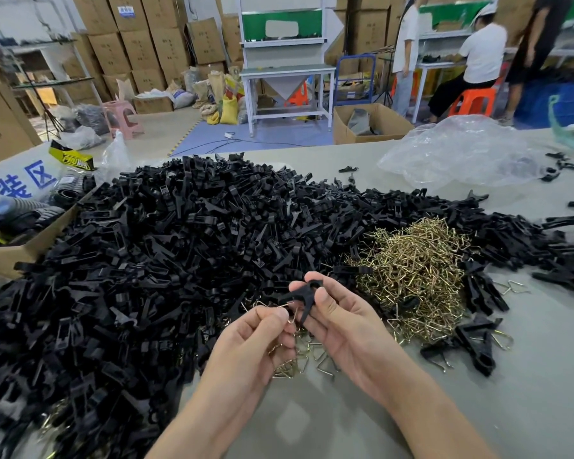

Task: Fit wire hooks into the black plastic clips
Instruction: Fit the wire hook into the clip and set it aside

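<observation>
Right hand [342,329] grips 1 black clip [300,294], lying 1-to-7 o'clock; left hand [259,332] pinches 1 wire hook [285,304] touching its 8 o'clock side.

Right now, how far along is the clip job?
Done: a few clips at right seem to carry hooks. In hand: the right hand holds a black clip, the left hand pinches a wire hook beside it, not visibly seated. Left: the big clip pile and hook pile.

Factory packing floor, stacked cardboard boxes [140,44], steel workbench [287,72], heaped black clips [166,233] on table [312,419]
</observation>
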